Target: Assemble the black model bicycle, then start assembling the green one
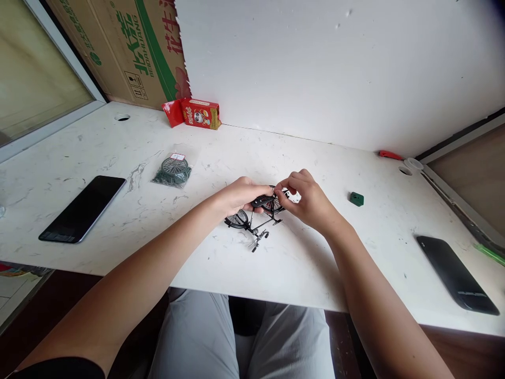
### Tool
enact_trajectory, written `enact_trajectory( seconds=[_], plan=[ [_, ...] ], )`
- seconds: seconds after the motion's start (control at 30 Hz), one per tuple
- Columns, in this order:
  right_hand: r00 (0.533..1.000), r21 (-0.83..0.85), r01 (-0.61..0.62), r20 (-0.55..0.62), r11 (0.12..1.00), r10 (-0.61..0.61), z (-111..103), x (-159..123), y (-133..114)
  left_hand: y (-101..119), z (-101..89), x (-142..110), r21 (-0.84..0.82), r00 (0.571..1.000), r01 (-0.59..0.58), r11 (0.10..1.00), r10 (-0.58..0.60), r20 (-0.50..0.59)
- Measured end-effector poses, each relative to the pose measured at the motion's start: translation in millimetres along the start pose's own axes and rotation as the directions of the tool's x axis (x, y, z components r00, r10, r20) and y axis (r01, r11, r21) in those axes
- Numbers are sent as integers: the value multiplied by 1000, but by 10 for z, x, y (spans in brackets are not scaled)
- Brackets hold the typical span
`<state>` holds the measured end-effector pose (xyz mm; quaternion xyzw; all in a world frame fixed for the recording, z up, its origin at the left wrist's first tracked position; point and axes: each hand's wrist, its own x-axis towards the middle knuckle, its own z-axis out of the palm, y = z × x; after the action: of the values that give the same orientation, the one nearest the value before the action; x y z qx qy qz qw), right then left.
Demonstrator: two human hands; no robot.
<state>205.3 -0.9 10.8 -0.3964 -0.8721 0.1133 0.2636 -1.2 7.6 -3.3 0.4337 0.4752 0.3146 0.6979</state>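
Observation:
A small black model bicycle (256, 217) lies on its side on the white tabletop, its handlebar pointing toward me. My left hand (245, 193) grips the frame near the chain guard, thumb on top and fingers beneath. At the rear wheel, my right hand (303, 196) has its thumb and index finger pinched together. Whatever sits between those fingertips is too small to make out. The front wheel (238, 219) shows to the left, below my left hand. Part of the rear wheel is hidden by the fingers.
Left on the white table (221, 263) are a black phone (83, 208) and a clear bag of dark parts (172, 171). A red box (200, 113) stands at the back. To the right lie a green block (356, 198), a dark phone-like slab (456, 275) and a red-handled item (390, 155).

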Motion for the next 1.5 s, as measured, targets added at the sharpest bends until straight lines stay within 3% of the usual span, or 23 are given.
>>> enact_trajectory(
  seconds=[0.17, 0.47, 0.77, 1.5],
  plan=[
    [998, -66, 62, -24, 996, -64, -1, -6, -2, 15, 2, -3, -6, 1000, 22, 1000, -22, -4],
    [998, -15, 50, -34, 999, -51, 2, -6, 8, 14, -21, -2, -2, 1000, 17, 1000, -17, 20],
    [994, -127, 93, -44, 988, -99, 19, 1, -24, -15, -12, 21, 18, 1000, 3, 1000, -3, -9],
    [995, -7, 83, -51, 997, -83, 8, -9, -30, -31, -26, 30, 31, 1000, -5, 999, 4, 29]
  ],
)
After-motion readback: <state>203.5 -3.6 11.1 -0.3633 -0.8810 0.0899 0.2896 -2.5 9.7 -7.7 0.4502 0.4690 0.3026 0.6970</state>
